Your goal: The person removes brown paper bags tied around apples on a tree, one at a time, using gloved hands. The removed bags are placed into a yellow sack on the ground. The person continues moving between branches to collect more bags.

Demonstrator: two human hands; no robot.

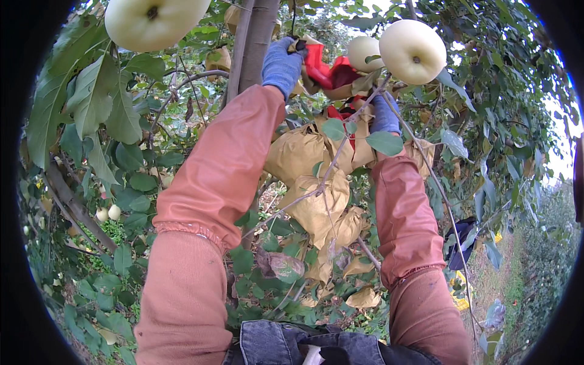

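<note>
My left hand, in a blue knit glove, is raised beside the tree trunk. Its fingers are closed on the end of a tan paper fruit bag whose red inner lining is spread open to the right. My right hand, gloved in blue too, reaches up among tan paper bags; leaves and paper hide its fingers. Next to it, more red lining shows inside a torn bag. Several crumpled tan paper bags hang between my forearms. Above my right hand, a pale bare apple hangs, with another pale apple just behind it.
A large pale apple hangs close at the upper left. The trunk rises beside my left hand. A thin branch crosses in front of the bags, and another slants down past my right forearm. Yellow crates stand on the ground at right.
</note>
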